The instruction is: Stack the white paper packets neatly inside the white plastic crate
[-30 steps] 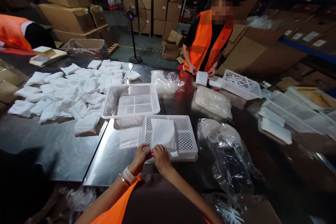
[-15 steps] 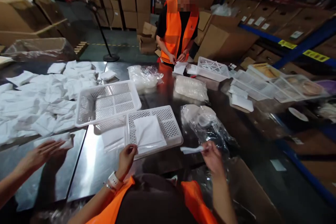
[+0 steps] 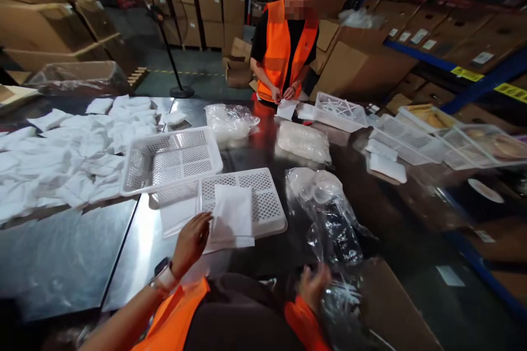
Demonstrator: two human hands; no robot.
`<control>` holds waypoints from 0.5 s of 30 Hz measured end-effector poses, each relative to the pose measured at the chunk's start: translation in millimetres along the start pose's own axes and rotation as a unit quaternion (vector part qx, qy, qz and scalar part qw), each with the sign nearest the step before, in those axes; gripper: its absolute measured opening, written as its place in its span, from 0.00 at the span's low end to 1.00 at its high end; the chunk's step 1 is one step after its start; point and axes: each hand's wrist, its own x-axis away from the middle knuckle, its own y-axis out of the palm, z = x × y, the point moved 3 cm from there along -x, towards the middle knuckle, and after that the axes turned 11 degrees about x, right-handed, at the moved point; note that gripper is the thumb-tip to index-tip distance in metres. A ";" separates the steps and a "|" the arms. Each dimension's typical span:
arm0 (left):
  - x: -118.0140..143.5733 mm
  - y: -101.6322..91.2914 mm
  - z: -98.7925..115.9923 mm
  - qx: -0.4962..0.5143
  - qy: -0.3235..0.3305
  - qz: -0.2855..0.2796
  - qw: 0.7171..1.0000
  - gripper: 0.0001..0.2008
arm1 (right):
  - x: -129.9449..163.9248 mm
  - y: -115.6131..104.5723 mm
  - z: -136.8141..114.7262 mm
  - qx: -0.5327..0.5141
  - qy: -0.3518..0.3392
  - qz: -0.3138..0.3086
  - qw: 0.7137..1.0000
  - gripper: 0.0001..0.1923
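Note:
My left hand [image 3: 191, 242], with a watch and a white band at the wrist, has its fingers curled at the left edge of a flat white pouch [image 3: 233, 214]. The pouch lies partly over the front of an upturned white mesh basket [image 3: 267, 194]. Low on the right is my right hand [image 3: 313, 286], blurred, thumb and fingers apart, with nothing visible in it. It is beside crumpled clear plastic [image 3: 341, 296] at the table's front edge. Beyond it, a clear bag [image 3: 321, 192] holds round whitish pieces.
Many white pouches [image 3: 61, 159] are heaped at the left. An open mesh basket [image 3: 173, 159] stands beside them. Two bagged bundles [image 3: 230, 120] [image 3: 303, 141] lie farther back. Across the table a co-worker [image 3: 284, 55] in an orange vest handles something white. A cardboard flap [image 3: 391, 301] juts up at right front.
My right hand has drawn down and inward, and the white strip it held is out of sight. The pouch by my left hand has turned and shifted toward me. Another person's hand at left has gone.

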 end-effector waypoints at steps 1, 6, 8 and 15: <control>-17.2 4.8 7.7 -0.030 0.046 -0.038 0.998 0.18 | 0.2 14.9 -14.8 0.042 -0.111 0.048 0.992 0.05; -81.4 39.2 24.6 -0.166 0.170 -0.263 0.935 0.17 | -48.9 101.1 -101.7 0.077 -0.531 -0.021 0.844 0.20; -85.2 43.1 14.7 -0.179 0.188 -0.286 0.922 0.15 | -71.5 125.7 -127.9 0.098 -0.632 -0.145 0.755 0.25; -53.2 27.6 -45.1 -0.131 0.305 -0.235 0.914 0.19 | -80.9 160.7 -136.5 0.103 -0.695 -0.199 0.683 0.22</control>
